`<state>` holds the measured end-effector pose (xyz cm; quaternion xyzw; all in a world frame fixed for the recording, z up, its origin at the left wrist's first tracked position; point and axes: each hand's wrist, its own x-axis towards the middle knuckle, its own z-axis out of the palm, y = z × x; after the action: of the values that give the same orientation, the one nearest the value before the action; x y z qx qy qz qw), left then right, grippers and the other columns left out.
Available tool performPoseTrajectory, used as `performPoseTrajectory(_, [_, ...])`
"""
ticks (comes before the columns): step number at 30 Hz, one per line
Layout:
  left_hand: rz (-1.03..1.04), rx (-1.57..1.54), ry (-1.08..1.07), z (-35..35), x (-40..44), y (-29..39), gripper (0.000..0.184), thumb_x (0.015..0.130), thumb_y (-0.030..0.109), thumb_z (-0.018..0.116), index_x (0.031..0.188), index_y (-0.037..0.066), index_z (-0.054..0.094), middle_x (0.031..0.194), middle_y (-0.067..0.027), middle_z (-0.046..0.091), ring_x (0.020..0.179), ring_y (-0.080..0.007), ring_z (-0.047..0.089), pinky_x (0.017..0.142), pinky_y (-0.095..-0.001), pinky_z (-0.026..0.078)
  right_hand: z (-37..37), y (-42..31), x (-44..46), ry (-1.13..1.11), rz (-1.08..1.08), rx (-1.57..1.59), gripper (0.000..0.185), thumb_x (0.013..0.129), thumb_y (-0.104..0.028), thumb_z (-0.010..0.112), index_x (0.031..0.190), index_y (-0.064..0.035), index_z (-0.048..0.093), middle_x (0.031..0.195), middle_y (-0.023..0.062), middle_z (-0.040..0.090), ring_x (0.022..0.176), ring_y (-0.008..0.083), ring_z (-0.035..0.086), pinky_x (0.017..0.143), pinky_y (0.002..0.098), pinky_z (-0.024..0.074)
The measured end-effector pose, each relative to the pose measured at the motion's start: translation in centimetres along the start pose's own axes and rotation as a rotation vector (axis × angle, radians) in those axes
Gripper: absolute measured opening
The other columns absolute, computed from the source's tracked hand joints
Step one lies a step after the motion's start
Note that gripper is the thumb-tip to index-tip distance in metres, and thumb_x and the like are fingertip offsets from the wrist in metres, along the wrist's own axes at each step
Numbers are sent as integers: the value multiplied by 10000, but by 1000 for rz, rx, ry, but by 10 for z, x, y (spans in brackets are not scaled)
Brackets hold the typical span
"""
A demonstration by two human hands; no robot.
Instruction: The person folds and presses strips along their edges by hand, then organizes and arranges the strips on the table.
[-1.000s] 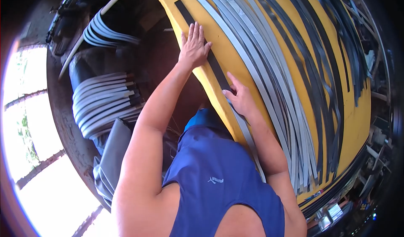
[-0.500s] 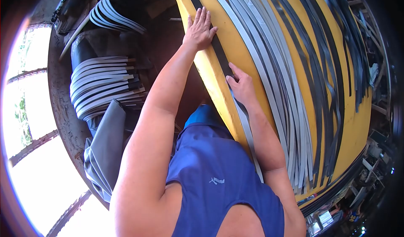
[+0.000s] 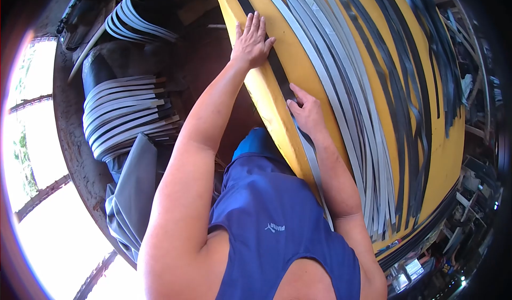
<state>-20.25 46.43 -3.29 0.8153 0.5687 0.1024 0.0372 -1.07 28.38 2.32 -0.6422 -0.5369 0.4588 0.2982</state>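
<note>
A long dark strip lies along the near edge of the yellow tabletop, its upper end bare beyond my fingers. My left hand presses flat across it, fingers stretched out. Lower down, my right hand rests at the strip's right edge. Its forefinger and thumb are extended and apart, touching the strip, while its other fingers are curled and partly hidden. Below that hand the strip shows a pale grey face and runs down beside my blue shirt.
Several grey strips lie lengthwise to the right, with black strips beyond them. At left, bent bundles of strips hang over a support near folded grey sheeting. More looped strips hang from a pole.
The view has shifted slightly, moving the background a little to the left. Both hands keep nearly the same places on the strip.
</note>
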Motion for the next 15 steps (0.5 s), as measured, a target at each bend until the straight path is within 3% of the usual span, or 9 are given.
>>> performPoseTrajectory(5, [5, -7, -4, 3, 0, -1, 776, 1033, 510, 368, 1591, 2, 187, 1684, -172, 110, 1566, -317, 59, 1242, -569, 57, 2, -1, -1, 14, 18, -12, 468, 849, -135, 675, 1292, 10, 632, 720, 206, 598, 591, 205, 535, 620, 348, 480])
performPoseTrajectory(8, [5, -18, -19, 2, -1, 0, 778, 1033, 510, 365, 1591, -1, 182, 1685, -175, 94, 1566, -327, 49, 1238, -581, 50, 4, 2, -2, 29, -7, -67, 494, 865, -144, 683, 1337, -15, 615, 644, 86, 456, 585, 144, 434, 578, 324, 426])
performPoseTrajectory(12, [107, -31, -53, -12, -15, 15, 746, 1014, 456, 440, 1566, -13, 256, 1657, -195, 194, 1553, -343, 124, 1227, -602, 95, 2, -7, -2, 16, 45, -54, 480, 859, -137, 674, 1319, -11, 626, 676, 138, 516, 588, 171, 471, 598, 334, 449])
performPoseTrajectory(15, [503, -104, -243, -25, -55, 32, 716, 1011, 441, 472, 1565, 24, 291, 1663, -149, 212, 1554, -319, 145, 1228, -587, 94, 3, -10, -1, 26, 73, -20, 462, 853, -126, 663, 1296, 4, 635, 736, 204, 622, 604, 194, 544, 639, 336, 493])
